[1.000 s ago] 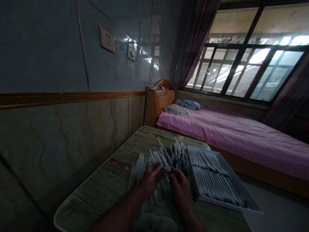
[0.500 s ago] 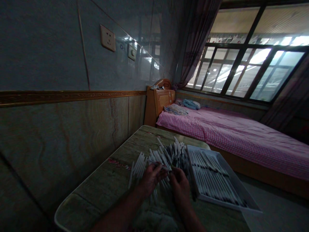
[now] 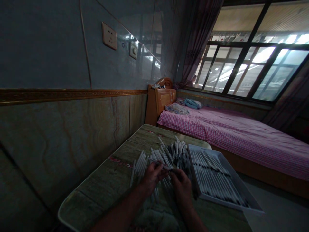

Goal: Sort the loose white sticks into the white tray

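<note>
Sticks (image 3: 172,154) lie heaped on the table (image 3: 101,170) beside a white tray (image 3: 238,190); left hand (image 3: 152,180) pinches one stick (image 3: 162,166), right hand (image 3: 182,188) grip can't be told; a light pinch near the middle keeps it steady

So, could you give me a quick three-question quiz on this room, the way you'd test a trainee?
1. Do the sticks in the white tray lie side by side or in a heap?
2. True or false: the left hand is over the loose white sticks on the table.
3. What pattern does the pink sheet on the bed have?

Key: 1 side by side; 2 true; 3 checked.
</note>
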`<state>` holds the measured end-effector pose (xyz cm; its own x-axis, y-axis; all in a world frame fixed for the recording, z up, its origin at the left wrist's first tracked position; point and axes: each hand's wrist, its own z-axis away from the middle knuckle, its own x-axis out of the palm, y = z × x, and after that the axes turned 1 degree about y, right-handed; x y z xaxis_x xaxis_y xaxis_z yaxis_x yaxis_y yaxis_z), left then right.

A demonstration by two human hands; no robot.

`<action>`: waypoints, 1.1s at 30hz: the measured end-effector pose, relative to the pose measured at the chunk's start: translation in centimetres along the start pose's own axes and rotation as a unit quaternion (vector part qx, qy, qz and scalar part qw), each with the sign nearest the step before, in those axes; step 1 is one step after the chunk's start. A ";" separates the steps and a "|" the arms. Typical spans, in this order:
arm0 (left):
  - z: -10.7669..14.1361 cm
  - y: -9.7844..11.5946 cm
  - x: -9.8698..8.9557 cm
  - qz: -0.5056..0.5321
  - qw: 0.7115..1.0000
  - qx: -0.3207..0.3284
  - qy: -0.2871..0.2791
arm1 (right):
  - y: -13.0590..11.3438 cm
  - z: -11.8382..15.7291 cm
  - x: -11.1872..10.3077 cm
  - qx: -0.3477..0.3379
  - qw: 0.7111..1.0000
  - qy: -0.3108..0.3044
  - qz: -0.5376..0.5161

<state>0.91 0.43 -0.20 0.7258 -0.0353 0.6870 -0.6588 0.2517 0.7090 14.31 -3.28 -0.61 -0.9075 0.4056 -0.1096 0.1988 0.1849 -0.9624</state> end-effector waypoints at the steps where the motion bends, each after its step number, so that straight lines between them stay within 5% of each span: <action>1: 0.0 0.0 0.0 -0.003 1.000 0.000 0.000 | 0.1 0.0 0.0 0.002 1.000 0.003 0.000; 33: -0.2 -0.5 -0.1 -0.033 0.999 0.031 0.027 | 0.8 -0.5 0.0 0.000 1.000 0.013 0.015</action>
<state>1.20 0.51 -0.60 0.7766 0.0031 0.6299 -0.6190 0.1896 0.7622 14.67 -2.66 -1.24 -0.8910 0.4342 -0.1326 0.2266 0.1722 -0.9586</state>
